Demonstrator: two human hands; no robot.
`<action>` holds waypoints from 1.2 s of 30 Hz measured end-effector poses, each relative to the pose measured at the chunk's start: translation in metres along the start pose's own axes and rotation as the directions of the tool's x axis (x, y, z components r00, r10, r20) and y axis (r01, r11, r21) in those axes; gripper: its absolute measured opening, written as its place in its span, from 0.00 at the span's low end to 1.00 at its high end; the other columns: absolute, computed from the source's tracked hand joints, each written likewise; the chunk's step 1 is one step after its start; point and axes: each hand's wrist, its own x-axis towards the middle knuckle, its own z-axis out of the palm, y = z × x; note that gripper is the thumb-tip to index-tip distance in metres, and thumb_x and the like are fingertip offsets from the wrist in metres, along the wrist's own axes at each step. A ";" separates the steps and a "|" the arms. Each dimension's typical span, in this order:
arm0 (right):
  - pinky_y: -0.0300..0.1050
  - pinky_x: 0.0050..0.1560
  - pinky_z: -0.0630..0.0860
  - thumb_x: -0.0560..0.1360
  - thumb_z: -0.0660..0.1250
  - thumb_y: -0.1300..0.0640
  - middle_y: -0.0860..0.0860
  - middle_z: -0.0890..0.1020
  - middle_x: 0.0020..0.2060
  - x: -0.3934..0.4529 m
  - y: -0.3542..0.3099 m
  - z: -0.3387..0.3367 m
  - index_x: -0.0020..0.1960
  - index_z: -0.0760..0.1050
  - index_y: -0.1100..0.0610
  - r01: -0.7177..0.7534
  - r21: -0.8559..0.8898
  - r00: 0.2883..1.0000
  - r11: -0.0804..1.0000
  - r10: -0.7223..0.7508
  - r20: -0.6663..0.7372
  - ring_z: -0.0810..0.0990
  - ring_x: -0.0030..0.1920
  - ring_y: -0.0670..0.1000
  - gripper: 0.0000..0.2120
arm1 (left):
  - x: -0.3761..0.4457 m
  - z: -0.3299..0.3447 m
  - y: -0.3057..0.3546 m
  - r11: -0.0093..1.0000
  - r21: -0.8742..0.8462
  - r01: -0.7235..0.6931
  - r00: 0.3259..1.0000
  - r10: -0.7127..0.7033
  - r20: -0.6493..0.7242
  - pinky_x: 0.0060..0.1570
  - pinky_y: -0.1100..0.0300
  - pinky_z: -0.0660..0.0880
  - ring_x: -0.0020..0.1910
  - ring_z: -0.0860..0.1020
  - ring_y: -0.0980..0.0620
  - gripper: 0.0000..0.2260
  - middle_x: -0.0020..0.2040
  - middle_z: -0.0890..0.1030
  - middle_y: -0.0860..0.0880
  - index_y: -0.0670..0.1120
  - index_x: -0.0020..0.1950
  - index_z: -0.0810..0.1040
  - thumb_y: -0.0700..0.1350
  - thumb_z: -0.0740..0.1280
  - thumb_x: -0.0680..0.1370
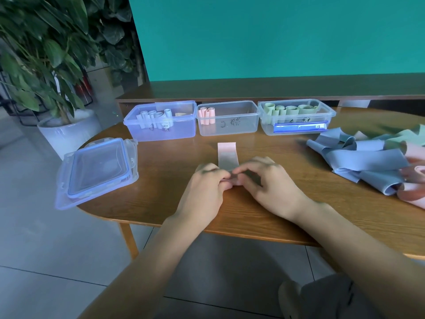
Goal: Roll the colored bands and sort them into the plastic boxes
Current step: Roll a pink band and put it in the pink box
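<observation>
A pink band [227,154] lies flat on the wooden table [253,212], running away from me. Its near end is rolled up between my fingers. My left hand [207,187] and my right hand [269,183] both pinch that rolled end, fingertips meeting at the middle. Behind stand three clear plastic boxes: the left box [161,130] holds several blue rolls, the middle box [230,127] a few pink rolls, the right box [296,125] several green rolls. A heap of loose blue, green and pink bands [368,160] lies at the right.
Stacked box lids [96,171] overhang the table's left edge. A potted plant [57,93] stands on the floor at the left. A low wooden shelf [253,90] and a teal wall run behind the boxes.
</observation>
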 end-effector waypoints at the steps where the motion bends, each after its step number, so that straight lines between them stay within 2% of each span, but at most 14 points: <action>1: 0.31 0.59 0.67 0.80 0.66 0.62 0.39 0.80 0.48 0.004 0.001 0.000 0.56 0.82 0.53 -0.011 0.029 1.000 1.000 0.011 0.014 0.74 0.50 0.32 0.10 | 0.001 0.000 0.000 1.000 0.003 0.007 1.000 -0.007 0.002 0.51 0.69 0.67 0.50 0.74 0.55 0.06 0.49 0.79 0.52 0.50 0.54 0.86 0.44 0.71 0.79; 3: 0.31 0.62 0.67 0.80 0.61 0.67 0.41 0.82 0.49 0.012 0.002 -0.003 0.59 0.80 0.55 -0.089 0.085 0.991 0.992 0.079 0.106 0.75 0.51 0.29 0.14 | 0.001 -0.001 0.000 1.000 -0.004 0.018 1.000 -0.018 0.001 0.52 0.71 0.66 0.51 0.75 0.55 0.07 0.50 0.80 0.51 0.48 0.54 0.86 0.43 0.72 0.78; 5: 0.29 0.62 0.68 0.79 0.58 0.68 0.42 0.84 0.52 0.020 0.005 -0.008 0.62 0.79 0.54 -0.188 0.135 0.963 0.973 0.156 0.219 0.77 0.53 0.35 0.18 | 0.000 -0.003 0.000 1.000 -0.007 0.009 1.000 -0.009 -0.007 0.51 0.78 0.62 0.49 0.74 0.58 0.06 0.50 0.81 0.52 0.48 0.53 0.86 0.41 0.72 0.78; 7: 0.26 0.58 0.68 0.80 0.56 0.67 0.41 0.84 0.53 0.027 0.009 -0.011 0.64 0.77 0.50 -0.235 0.148 0.940 0.960 0.186 0.285 0.78 0.55 0.39 0.21 | -0.001 -0.005 0.001 1.000 -0.001 0.000 1.000 0.000 -0.008 0.51 0.80 0.61 0.48 0.73 0.59 0.05 0.50 0.80 0.52 0.48 0.51 0.86 0.41 0.71 0.78; 11: 0.37 0.63 0.68 0.82 0.57 0.63 0.39 0.84 0.52 0.036 0.015 -0.009 0.64 0.78 0.48 -0.241 0.157 0.935 0.958 0.186 0.301 0.78 0.59 0.42 0.18 | -0.005 -0.008 0.004 1.000 0.010 0.011 1.000 -0.011 0.027 0.51 0.77 0.62 0.51 0.74 0.57 0.07 0.53 0.79 0.52 0.49 0.55 0.86 0.43 0.69 0.80; 12: 0.36 0.63 0.68 0.83 0.58 0.61 0.39 0.83 0.53 0.037 0.016 -0.009 0.64 0.78 0.48 -0.242 0.161 0.936 0.957 0.186 0.297 0.77 0.59 0.41 0.16 | -0.006 -0.009 0.005 1.000 0.013 0.012 0.999 -0.012 0.034 0.51 0.77 0.62 0.51 0.74 0.56 0.08 0.53 0.79 0.52 0.49 0.55 0.86 0.43 0.68 0.80; 15: 0.22 0.57 0.63 0.83 0.59 0.60 0.38 0.80 0.58 0.041 0.017 -0.007 0.66 0.78 0.49 -0.202 0.130 0.934 0.971 0.151 0.325 0.73 0.59 0.35 0.16 | -0.010 -0.012 0.005 1.000 0.014 0.002 0.999 -0.003 0.042 0.51 0.78 0.62 0.51 0.73 0.58 0.08 0.53 0.79 0.53 0.50 0.56 0.85 0.43 0.68 0.81; 17: 0.18 0.56 0.59 0.83 0.60 0.61 0.39 0.80 0.61 0.044 0.019 -0.004 0.67 0.78 0.50 -0.164 0.099 0.935 0.982 0.122 0.334 0.70 0.58 0.32 0.17 | -0.013 -0.014 0.007 1.000 0.017 0.002 0.999 -0.003 0.044 0.51 0.79 0.62 0.51 0.73 0.58 0.08 0.53 0.79 0.53 0.49 0.56 0.85 0.43 0.67 0.81; 19: 0.23 0.60 0.60 0.83 0.59 0.61 0.41 0.80 0.63 0.048 0.023 -0.001 0.67 0.78 0.49 -0.138 0.070 0.937 0.988 0.108 0.332 0.69 0.59 0.34 0.17 | -0.014 -0.016 0.008 1.000 0.006 0.002 0.999 -0.003 0.043 0.51 0.79 0.62 0.52 0.74 0.57 0.09 0.53 0.79 0.53 0.49 0.57 0.85 0.43 0.67 0.81; 22: 0.44 0.72 0.60 0.84 0.58 0.58 0.42 0.77 0.67 0.053 0.027 0.002 0.69 0.75 0.46 -0.148 0.028 0.935 0.989 0.131 0.330 0.67 0.65 0.43 0.17 | -0.016 -0.017 0.009 1.000 0.021 -0.002 0.998 0.001 0.058 0.50 0.79 0.62 0.52 0.73 0.58 0.10 0.55 0.79 0.52 0.49 0.59 0.84 0.44 0.65 0.82; 25: 0.54 0.76 0.57 0.84 0.58 0.56 0.44 0.74 0.71 0.060 0.034 0.006 0.71 0.73 0.44 -0.165 -0.010 0.935 0.986 0.160 0.317 0.64 0.72 0.49 0.18 | -0.018 -0.016 0.008 1.000 0.022 -0.003 0.998 0.001 0.056 0.50 0.82 0.62 0.50 0.70 0.62 0.11 0.56 0.79 0.54 0.49 0.60 0.84 0.44 0.64 0.83; 28: 0.54 0.76 0.55 0.84 0.57 0.50 0.41 0.70 0.73 0.069 0.043 0.010 0.72 0.71 0.41 -0.160 -0.066 0.935 0.985 0.172 0.310 0.61 0.75 0.50 0.17 | -0.019 -0.015 0.007 1.000 0.002 0.016 0.999 -0.017 0.043 0.51 0.82 0.63 0.46 0.71 0.64 0.10 0.55 0.79 0.53 0.49 0.61 0.84 0.43 0.66 0.82; 31: 0.54 0.73 0.54 0.84 0.54 0.43 0.40 0.66 0.75 0.076 0.052 0.010 0.74 0.69 0.38 -0.140 -0.171 0.923 0.975 0.191 0.334 0.59 0.75 0.50 0.19 | -0.019 -0.015 0.006 1.000 0.000 0.021 0.998 -0.021 0.053 0.50 0.83 0.63 0.49 0.71 0.64 0.11 0.56 0.79 0.54 0.50 0.61 0.84 0.44 0.65 0.82; 36: 0.54 0.70 0.58 0.84 0.51 0.40 0.42 0.69 0.75 0.082 0.059 0.011 0.74 0.69 0.42 -0.096 -0.256 0.926 0.962 0.181 0.330 0.61 0.75 0.50 0.22 | -0.020 -0.015 0.005 1.000 0.005 0.011 0.998 -0.012 0.057 0.51 0.82 0.62 0.53 0.69 0.63 0.11 0.56 0.78 0.55 0.51 0.62 0.83 0.45 0.65 0.83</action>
